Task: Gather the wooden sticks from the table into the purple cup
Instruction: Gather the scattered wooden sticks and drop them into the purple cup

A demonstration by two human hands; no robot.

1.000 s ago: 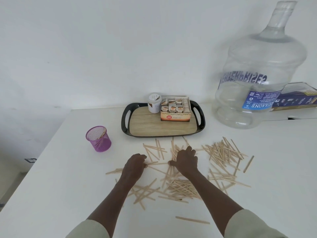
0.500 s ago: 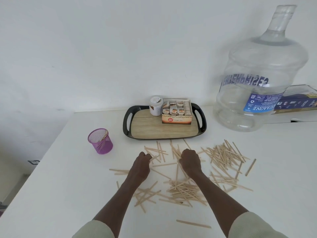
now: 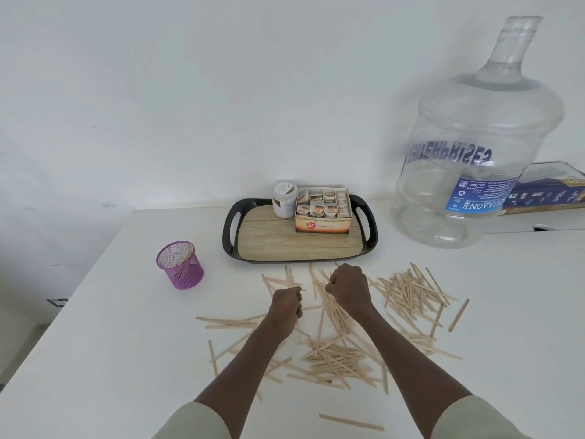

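Many thin wooden sticks lie scattered on the white table [image 3: 120,327], with one heap [image 3: 410,291] at the right and another heap [image 3: 335,359] near me. The purple mesh cup [image 3: 180,267] stands upright at the left with a few sticks inside. My right hand [image 3: 349,286] is a closed fist over the middle of the spread, and several sticks run out from under it toward me. My left hand [image 3: 286,307] is also curled tight just to its left, fingers closed on sticks; what it holds is mostly hidden.
A black-rimmed tray [image 3: 229,229] behind the sticks carries a white jar [image 3: 285,198] and an open tea box [image 3: 323,221]. A large empty water bottle [image 3: 474,153] stands at the back right, beside a flat dark box [image 3: 554,191]. A lone stick [image 3: 351,422] lies near the front edge.
Both hands went from lying spread on the sticks to closed fists. They drew closer together and lifted slightly, the right one pulling sticks up with it.
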